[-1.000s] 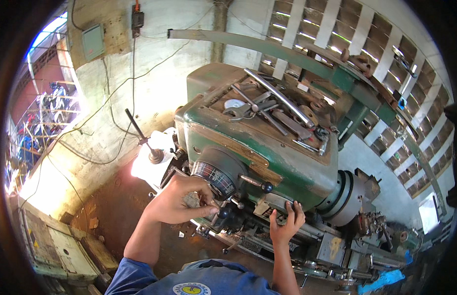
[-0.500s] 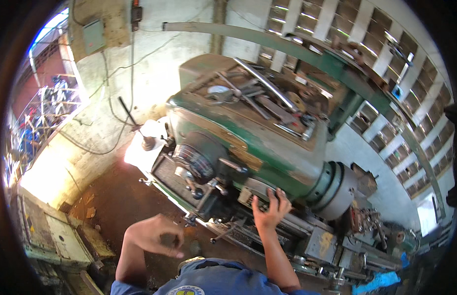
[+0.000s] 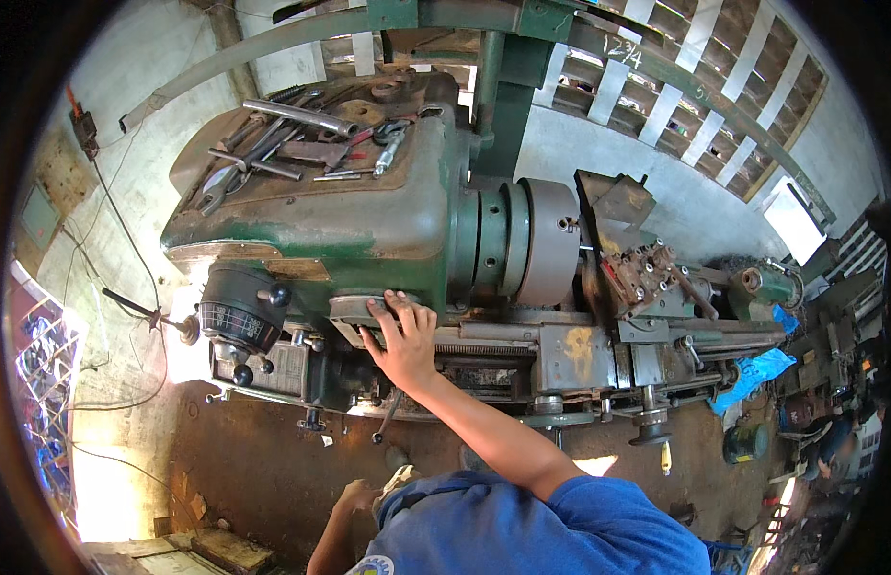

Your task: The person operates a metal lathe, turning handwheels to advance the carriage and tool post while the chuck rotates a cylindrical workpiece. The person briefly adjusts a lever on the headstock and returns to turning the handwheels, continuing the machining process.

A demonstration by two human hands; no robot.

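A long metalworking lathe (image 3: pixel 402 230) stretches level across the view from 9 to 3 o'clock, its green paint scuffed and worn grey along the edges. On the front of its boxy headstock (image 3: pixel 302 225), low down, sits a small housing (image 3: pixel 348 307) with a rounded grey top and a pale worn plate beneath; its 3 o'clock end is hidden. From the housing, a dark drum-shaped dial (image 3: pixel 237 321) banded with markings stands at 9 o'clock, with black ball knobs at the dial's own 2 and 6 o'clock. Towards 2 o'clock from the housing is the thick grey chuck (image 3: pixel 553 244), backed by stepped green rings; just past 3 o'clock, a grey block (image 3: pixel 575 355) bears a yellowish patch.
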